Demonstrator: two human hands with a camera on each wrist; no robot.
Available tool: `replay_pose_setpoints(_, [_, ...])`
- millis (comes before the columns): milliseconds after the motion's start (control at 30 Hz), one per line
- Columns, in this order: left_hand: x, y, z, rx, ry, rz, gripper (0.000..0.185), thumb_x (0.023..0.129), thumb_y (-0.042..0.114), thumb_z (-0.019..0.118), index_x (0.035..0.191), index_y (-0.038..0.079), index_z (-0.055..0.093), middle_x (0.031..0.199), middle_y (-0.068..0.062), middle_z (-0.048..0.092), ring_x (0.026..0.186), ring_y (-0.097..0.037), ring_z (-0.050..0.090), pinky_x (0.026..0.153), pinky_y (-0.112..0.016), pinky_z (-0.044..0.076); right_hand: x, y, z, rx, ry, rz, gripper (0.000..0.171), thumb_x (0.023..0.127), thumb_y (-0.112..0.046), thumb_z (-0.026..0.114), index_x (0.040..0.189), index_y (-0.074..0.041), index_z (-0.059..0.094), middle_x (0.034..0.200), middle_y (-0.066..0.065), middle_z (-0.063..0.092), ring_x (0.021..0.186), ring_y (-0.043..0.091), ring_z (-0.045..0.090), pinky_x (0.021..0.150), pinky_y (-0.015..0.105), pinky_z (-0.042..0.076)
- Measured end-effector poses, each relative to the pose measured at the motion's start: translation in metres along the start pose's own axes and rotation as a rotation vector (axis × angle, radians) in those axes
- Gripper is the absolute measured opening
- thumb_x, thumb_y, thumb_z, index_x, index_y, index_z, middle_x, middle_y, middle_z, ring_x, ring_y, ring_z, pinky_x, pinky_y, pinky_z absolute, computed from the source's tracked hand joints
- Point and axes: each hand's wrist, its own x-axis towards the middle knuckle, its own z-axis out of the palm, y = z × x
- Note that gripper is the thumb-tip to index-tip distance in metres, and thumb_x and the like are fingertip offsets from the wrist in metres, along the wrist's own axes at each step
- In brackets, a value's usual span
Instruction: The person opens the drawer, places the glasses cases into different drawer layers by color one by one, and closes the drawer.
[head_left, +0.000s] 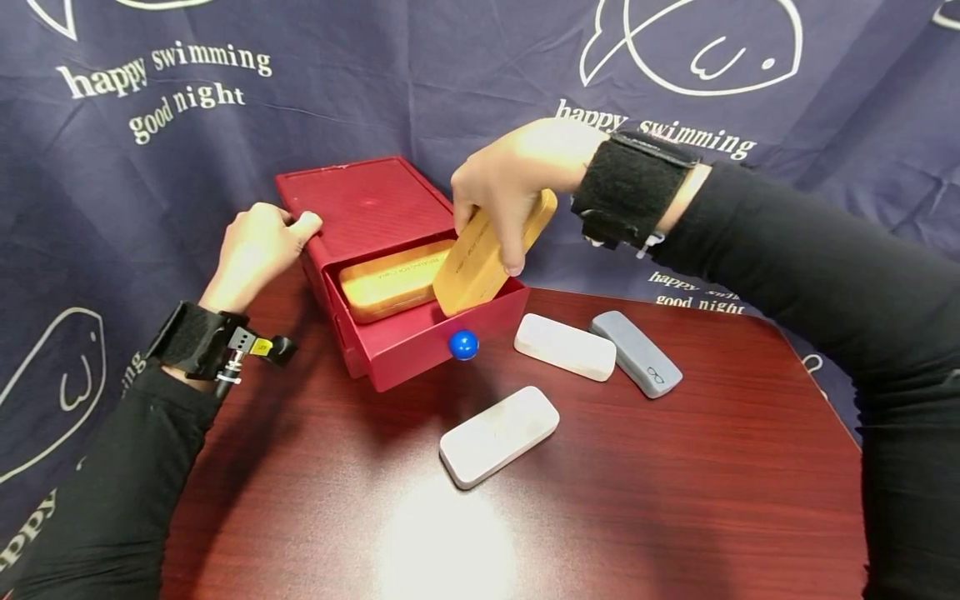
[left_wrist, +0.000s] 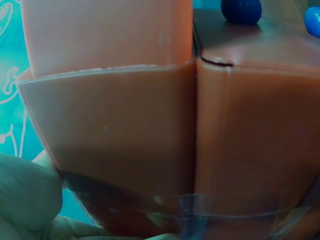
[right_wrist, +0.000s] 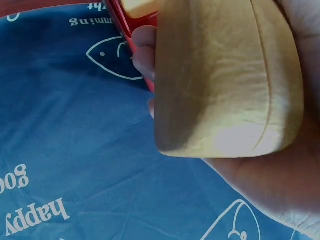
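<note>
The right hand (head_left: pixel 510 187) grips a tan case (head_left: pixel 491 254) with fingers curled over its top and thumb beneath, holding it tilted, its lower end dipped into the open drawer (head_left: pixel 420 333) of a red box (head_left: pixel 360 204). A line of small print runs along the case's face, too fine to read. Just left of that hand, a second tan case (head_left: pixel 393 279) lies flat in the drawer, also bearing one unreadable printed line. A blue knob (head_left: pixel 463 344) sits on the drawer front, below the right hand.

The left hand (head_left: pixel 255 254) rests against the box's left edge, fingers curled round the corner and thumb on the lid.

Below and right of the right hand lie two white cases (head_left: pixel 564 346) (head_left: pixel 498 435) and a grey case (head_left: pixel 636 353), the grey one marked with a small spectacles symbol at its near end.

All stand on a dark reddish wood-grain tabletop (head_left: pixel 675 500), glossy, with a bright glare patch near the front edge. Behind and around it hangs a navy cloth (head_left: pixel 150 167) printed in white with outline fish and the words "happy swimming good night", repeated across it. Both forearms wear black sleeves and black wrist straps.
</note>
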Motion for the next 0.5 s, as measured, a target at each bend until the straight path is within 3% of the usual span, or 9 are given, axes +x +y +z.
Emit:
replay_pose_setpoints(100, [0.000, 0.000, 0.001, -0.003, 0.003, 0.006, 0.046, 0.091, 0.037, 0.050, 0.051, 0.014, 0.046, 0.053, -0.003, 0.042, 0.069, -0.035, 0.049, 0.058, -0.039, 0.032, 0.002, -0.002, 0.001, 0.051, -0.024, 0.069, 0.081, 0.067, -0.033, 0.087, 0.141, -0.017, 0.058, 0.136, 0.001, 0.055, 0.119, 0.021, 0.050, 0.091, 0.032, 0.048])
replay_pose_setpoints(167, [0.001, -0.001, 0.002, -0.005, 0.005, 0.010, 0.047, 0.091, 0.036, 0.050, 0.051, 0.014, 0.046, 0.053, -0.003, 0.041, 0.069, -0.035, 0.049, 0.058, -0.039, 0.032, 0.003, -0.002, 0.002, 0.083, -0.027, 0.096, 0.082, 0.067, -0.032, 0.087, 0.142, -0.017, 0.055, 0.138, 0.001, 0.053, 0.122, 0.021, 0.048, 0.093, 0.032, 0.047])
replay_pose_setpoints(333, [0.002, -0.002, 0.002, -0.010, 0.009, 0.004, 0.047, 0.092, 0.036, 0.049, 0.051, 0.013, 0.047, 0.052, -0.004, 0.042, 0.068, -0.034, 0.049, 0.058, -0.039, 0.032, 0.008, -0.004, 0.003, 0.073, -0.025, 0.062, 0.076, 0.067, -0.033, 0.088, 0.136, -0.017, 0.059, 0.131, 0.000, 0.057, 0.117, 0.020, 0.050, 0.088, 0.031, 0.048])
replay_pose_setpoints(500, [0.002, -0.002, 0.002, -0.007, 0.013, 0.002, 0.047, 0.093, 0.036, 0.048, 0.054, 0.010, 0.050, 0.052, -0.005, 0.045, 0.068, -0.035, 0.050, 0.059, -0.039, 0.033, 0.014, -0.008, 0.003, 0.052, -0.036, 0.034, 0.079, 0.067, -0.035, 0.089, 0.138, -0.018, 0.059, 0.134, -0.001, 0.057, 0.119, 0.020, 0.050, 0.090, 0.032, 0.048])
